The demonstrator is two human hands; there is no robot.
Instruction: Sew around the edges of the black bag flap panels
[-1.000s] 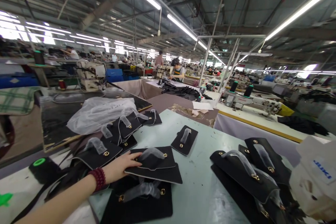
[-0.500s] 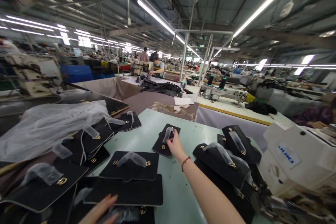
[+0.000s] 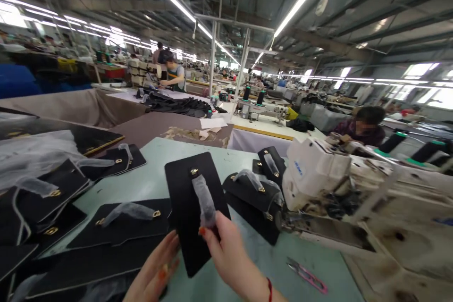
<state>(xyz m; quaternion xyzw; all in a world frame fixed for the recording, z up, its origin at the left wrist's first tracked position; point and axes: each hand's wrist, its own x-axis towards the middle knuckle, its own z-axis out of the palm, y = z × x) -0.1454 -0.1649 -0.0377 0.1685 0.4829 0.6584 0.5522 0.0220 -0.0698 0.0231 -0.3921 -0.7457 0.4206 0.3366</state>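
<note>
A black bag flap (image 3: 182,198) is raised off the table, tilted nearly upright, with a gold ring fitting near its top. Its handle (image 3: 204,200) is wrapped in clear plastic. My right hand (image 3: 230,250) pinches the lower end of that handle, a red cord round its wrist. My left hand (image 3: 155,266) has its fingers stretched out close to the flap's lower left edge; whether they touch it I cannot tell. Another flap with a wrapped handle (image 3: 130,212) lies left of my hands, on top of more black flaps.
More black flaps (image 3: 253,193) are stacked to the right, against a white sewing machine (image 3: 307,165). Pink-handled thread snips (image 3: 307,274) lie on the green table (image 3: 269,264). Plastic sheeting (image 3: 38,151) covers the far left. A co-worker (image 3: 368,125) sits beyond the machine.
My right hand has lifted the small flap by its handle from the far table and brought it nearer. My left hand has moved right, beside it. The view has swung right.
</note>
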